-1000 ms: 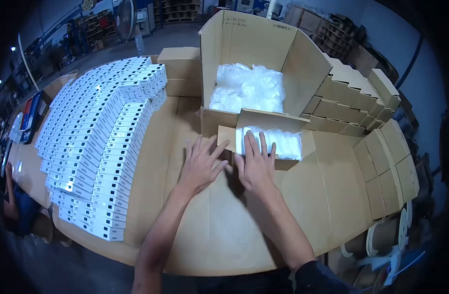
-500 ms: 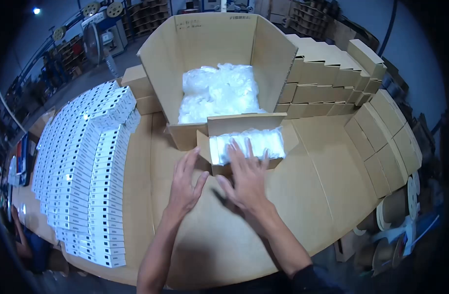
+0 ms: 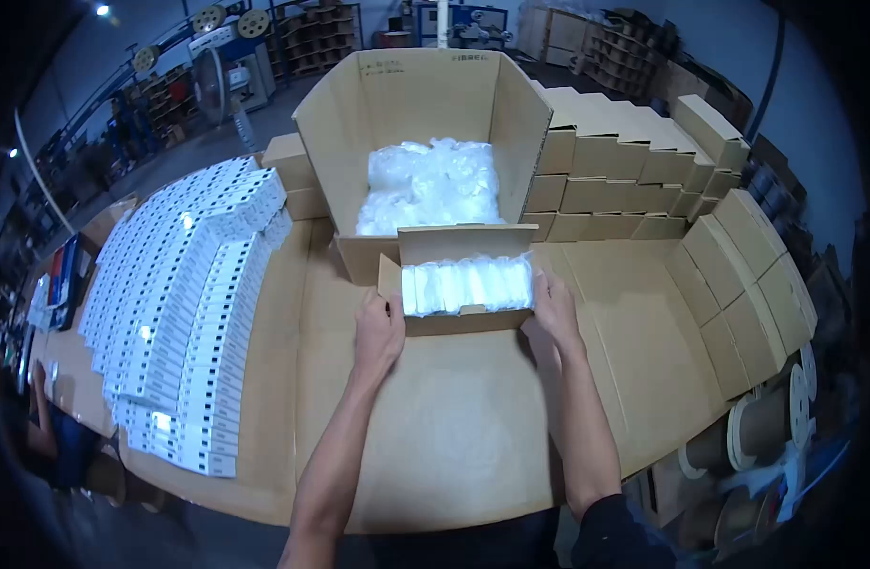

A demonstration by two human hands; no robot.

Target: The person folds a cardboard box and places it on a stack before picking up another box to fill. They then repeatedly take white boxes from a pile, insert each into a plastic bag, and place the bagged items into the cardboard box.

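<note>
A small open cardboard box [image 3: 465, 323] stands in the middle of the table, its back flap raised and its left flap sticking out. Inside it, a row of plastic-wrapped white packets [image 3: 465, 284] fills the width. My left hand [image 3: 380, 334] grips the box's left side, fingers bent near the front corner. At the opposite end my right hand [image 3: 556, 309] holds the right side, its fingers partly hidden. Just behind is a large open carton [image 3: 421, 104] containing a heap of clear plastic bags [image 3: 430, 185].
Tight rows of white boxes [image 3: 179, 294] cover the table's left part. Closed brown boxes [image 3: 610, 194] are stacked at the back right, and more brown boxes [image 3: 739, 284] line the right edge. Spools [image 3: 767, 417] lie beyond it. Another person's arm [image 3: 42, 412] shows at far left.
Both hands have moved from the packets' front and the left corner to the box's two sides. My right hand left the packets and went right. The view has shifted slightly.
</note>
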